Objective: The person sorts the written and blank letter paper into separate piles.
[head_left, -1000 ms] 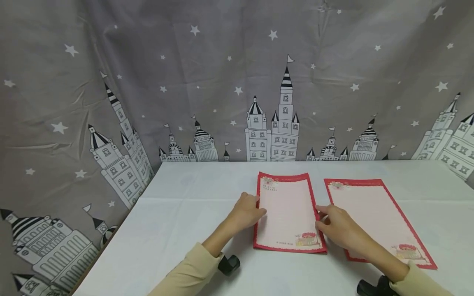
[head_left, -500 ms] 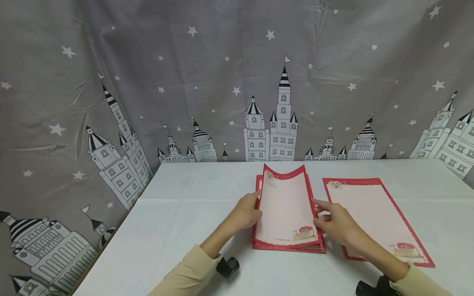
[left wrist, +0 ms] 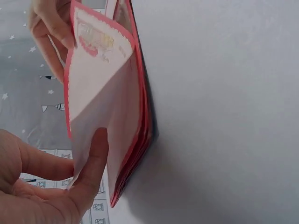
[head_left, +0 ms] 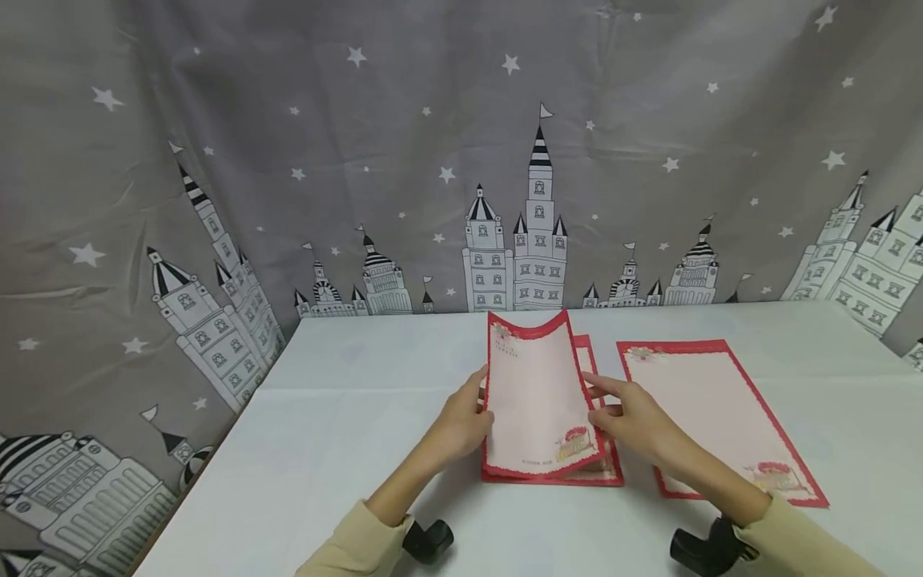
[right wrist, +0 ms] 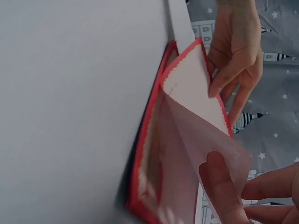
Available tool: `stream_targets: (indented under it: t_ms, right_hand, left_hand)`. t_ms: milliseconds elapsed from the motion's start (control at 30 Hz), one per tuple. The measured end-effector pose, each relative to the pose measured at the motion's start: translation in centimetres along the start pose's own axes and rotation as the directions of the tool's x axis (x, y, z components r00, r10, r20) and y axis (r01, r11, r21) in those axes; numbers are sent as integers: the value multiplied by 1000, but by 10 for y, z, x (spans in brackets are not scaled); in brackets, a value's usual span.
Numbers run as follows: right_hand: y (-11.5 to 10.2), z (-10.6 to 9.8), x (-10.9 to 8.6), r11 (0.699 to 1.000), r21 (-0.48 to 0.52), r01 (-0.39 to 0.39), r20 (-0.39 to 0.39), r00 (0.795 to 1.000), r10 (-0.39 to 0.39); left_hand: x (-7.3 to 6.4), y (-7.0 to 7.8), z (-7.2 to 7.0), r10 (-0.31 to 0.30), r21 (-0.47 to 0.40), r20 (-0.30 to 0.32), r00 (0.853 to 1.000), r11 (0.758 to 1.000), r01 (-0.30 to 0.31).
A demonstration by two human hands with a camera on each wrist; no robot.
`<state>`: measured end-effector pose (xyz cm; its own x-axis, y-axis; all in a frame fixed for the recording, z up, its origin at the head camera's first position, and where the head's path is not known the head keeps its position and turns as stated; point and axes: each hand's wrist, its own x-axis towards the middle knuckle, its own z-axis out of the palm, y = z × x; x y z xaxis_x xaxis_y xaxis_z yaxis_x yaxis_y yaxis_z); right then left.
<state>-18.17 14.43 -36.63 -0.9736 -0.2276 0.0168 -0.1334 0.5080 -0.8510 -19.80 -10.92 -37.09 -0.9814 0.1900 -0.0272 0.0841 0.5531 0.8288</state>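
Note:
A pale pink letter sheet with a red scalloped border (head_left: 537, 393) is raised between both hands, bowed so that its top edge dips in the middle. My left hand (head_left: 459, 417) pinches its left edge, thumb on the printed face and fingers behind. On the opposite edge, my right hand (head_left: 638, 421) grips the sheet the same way. Beneath it lies a stack of matching red-bordered sheets (head_left: 613, 473), partly covered. The left wrist view shows the stack's layered red edges (left wrist: 148, 123) on the table, with the lifted sheet (left wrist: 93, 70) tilted up from it.
Another red-bordered sheet (head_left: 710, 401) lies flat to the right of the stack, partly under the right forearm. A white cloth covers the table (head_left: 346, 449). Behind stands a grey curtain (head_left: 404, 104) with castles and stars. Black wrist devices (head_left: 429, 541) sit below each wrist.
The top sheet has come up off the stack in both hands, curving, and has shifted left, uncovering the stack's right side. The head view has turned slightly right.

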Motion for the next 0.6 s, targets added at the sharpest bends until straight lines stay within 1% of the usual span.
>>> stream_targets:
  t_ms: [100,267,333,400,533,600]
  right_hand:
    - [-9,4,5,1000,25,9,15,1000,-10]
    - [-21,14,13,999,35,21,42,999,-23]
    - [-26,20,15,999,37,31,53,998,-32]
    - [-30,26,18,998,39,39,65,997,-42]
    - [-39,40,25,998,57,40,92,995,-45]
    - [-42,47,27,997,71,38,104,994,-45]
  left_hand:
    - [-1,-1,-8,-3,-9,-29,1000,1000,2]
    - [-3,1,-27,-49,-4,-93,994,999,49]
    - [-4,3,-35,-61,-3,-107,992,998,61]
    - [-5,3,-41,-66,-7,-111,992,998,66]
    - [-9,2,-53,-55,3,-97,994,998,56]
    - [-12,1,-59,-62,11,-92,994,998,63]
